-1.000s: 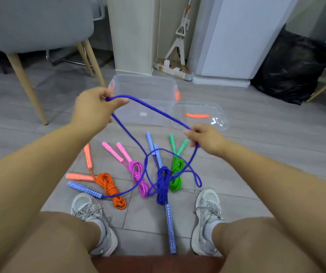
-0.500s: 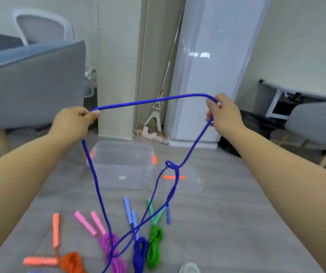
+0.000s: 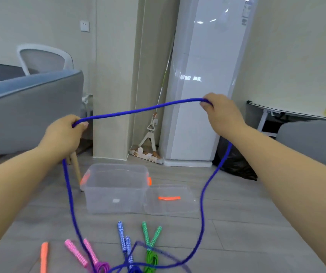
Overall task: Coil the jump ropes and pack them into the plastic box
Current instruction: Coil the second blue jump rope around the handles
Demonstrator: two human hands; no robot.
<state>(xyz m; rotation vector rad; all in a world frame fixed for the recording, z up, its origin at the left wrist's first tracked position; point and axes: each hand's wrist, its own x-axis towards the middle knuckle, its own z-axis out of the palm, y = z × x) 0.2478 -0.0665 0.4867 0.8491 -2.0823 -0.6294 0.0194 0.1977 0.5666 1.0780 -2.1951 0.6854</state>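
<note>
A blue jump rope (image 3: 144, 109) stretches between my two raised hands. My left hand (image 3: 63, 134) grips one part and my right hand (image 3: 222, 115) grips another, higher up. Both ends of the rope hang down to the floor at the bottom edge. The clear plastic box (image 3: 116, 186) with orange clips stands open on the floor beyond. Its clear lid (image 3: 170, 200) lies flat to the right of it. On the floor in front lie the handles of orange (image 3: 43, 257), pink (image 3: 75, 252), blue (image 3: 122, 237) and green (image 3: 150, 236) jump ropes.
A grey armchair (image 3: 26, 111) stands at the left, its wooden leg close to the box. A tall white appliance (image 3: 203, 85) and a mop (image 3: 150, 131) stand behind. A black bag (image 3: 235, 160) and another grey chair (image 3: 313, 140) are at the right.
Both hands have risen and spread further apart, drawing the blue rope out. The knot in the hanging part has come undone. The camera has tilted upward.
</note>
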